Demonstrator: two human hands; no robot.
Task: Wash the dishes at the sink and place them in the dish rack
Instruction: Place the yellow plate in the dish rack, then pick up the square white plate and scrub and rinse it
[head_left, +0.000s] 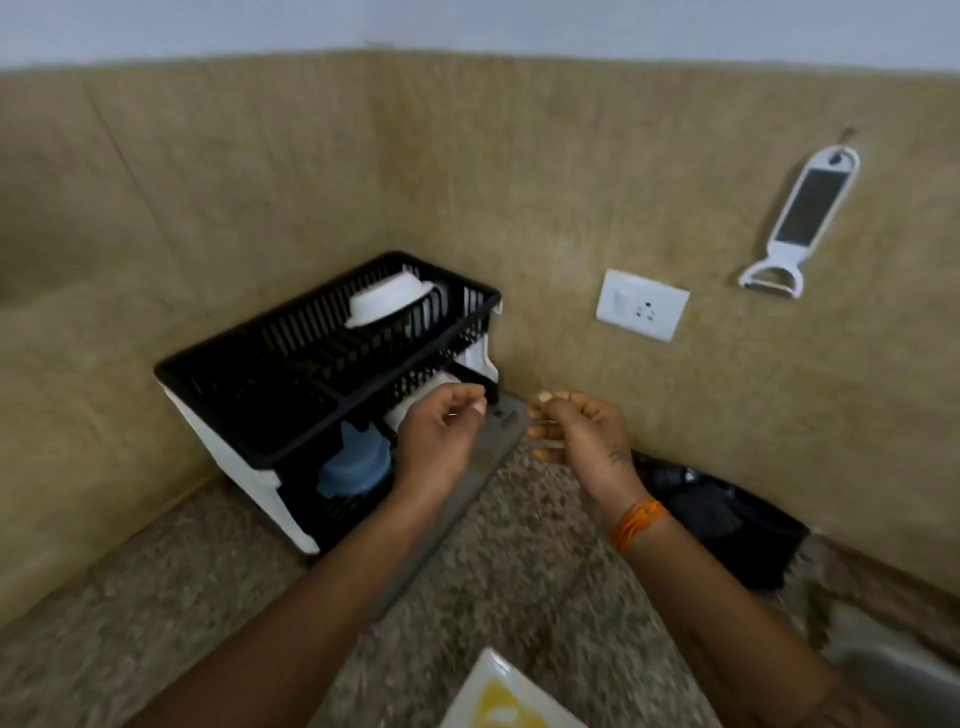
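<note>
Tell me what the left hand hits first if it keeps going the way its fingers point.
Probably the dish rack: the left hand points toward its lower tier, near a white dish. Depth is blurred, so this is uncertain.

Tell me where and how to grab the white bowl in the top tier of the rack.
Take the white bowl by its raised far rim, from above. It leans tilted on its edge in the back of the dish rack, whose black slatted walls block a sideways approach; the open top leaves that upper rim free, so pinching it and lifting straight up looks the safest.
</note>
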